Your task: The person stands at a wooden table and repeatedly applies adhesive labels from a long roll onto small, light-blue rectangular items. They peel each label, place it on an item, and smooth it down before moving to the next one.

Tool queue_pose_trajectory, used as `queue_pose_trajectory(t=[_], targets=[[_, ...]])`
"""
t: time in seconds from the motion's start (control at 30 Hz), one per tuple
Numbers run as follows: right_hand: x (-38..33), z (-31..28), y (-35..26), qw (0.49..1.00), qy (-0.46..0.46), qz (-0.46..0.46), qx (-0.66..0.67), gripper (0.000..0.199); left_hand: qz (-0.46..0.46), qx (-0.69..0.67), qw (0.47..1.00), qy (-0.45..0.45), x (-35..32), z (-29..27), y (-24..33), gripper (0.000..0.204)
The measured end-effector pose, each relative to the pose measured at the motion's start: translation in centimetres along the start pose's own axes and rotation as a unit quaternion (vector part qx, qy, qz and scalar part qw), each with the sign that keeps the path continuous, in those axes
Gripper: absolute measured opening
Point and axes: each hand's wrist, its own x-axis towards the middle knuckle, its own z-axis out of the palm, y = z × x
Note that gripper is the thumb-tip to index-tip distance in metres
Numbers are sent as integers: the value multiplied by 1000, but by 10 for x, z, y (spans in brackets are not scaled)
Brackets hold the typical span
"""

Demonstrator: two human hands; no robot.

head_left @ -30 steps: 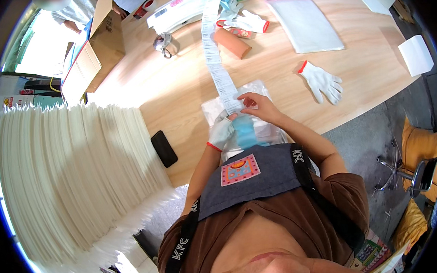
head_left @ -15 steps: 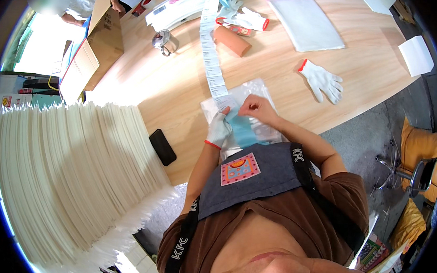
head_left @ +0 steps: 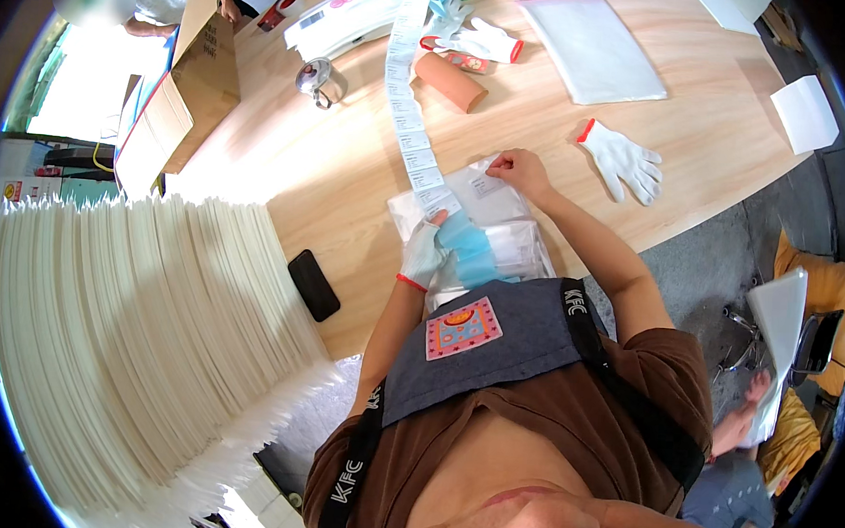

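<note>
The person's gloved left hand (head_left: 425, 252) is pinching the near end of a long white label strip (head_left: 407, 134), the bare thumb lying on top, while the strip's blue backing (head_left: 466, 252) is trailing toward the apron (head_left: 495, 330). The strip is running away across the wooden table (head_left: 327, 168). The bare right hand (head_left: 521, 170) is resting at the far edge of the clear plastic bags (head_left: 513, 209), beside a small label (head_left: 485, 184) lying on them. Its fingers are drawing close together; whether they are gripping the film is hard to tell. A loose white glove (head_left: 622, 162) is lying to the right.
</note>
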Motion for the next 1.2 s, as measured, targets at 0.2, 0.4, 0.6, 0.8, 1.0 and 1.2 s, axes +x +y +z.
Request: queue_pose_trajectory(t=[0.2, 0.4, 0.6, 0.8, 1.0, 1.2], targets=[[-7, 4, -7, 993, 55, -41, -93, 13, 0, -9, 1000, 7, -2, 4, 1, 28], [-18, 5, -15, 954, 181, -209, -118, 13, -1, -5, 1000, 5, -1, 2, 0, 26], [-33, 0, -26, 985, 88, -137, 56, 29, -8, 22, 1000, 18, -5, 8, 3, 22], [-19, 7, -4, 969, 67, -15, 238, 35, -6, 18, 1000, 15, -9, 13, 5, 23], [-8, 0, 5, 990, 22, -8, 137, 14, -9, 9, 1000, 14, -8, 11, 4, 25], [-15, -6, -1, 983, 16, -52, 174, 15, -6, 32, 999, 8, -14, 17, 7, 27]])
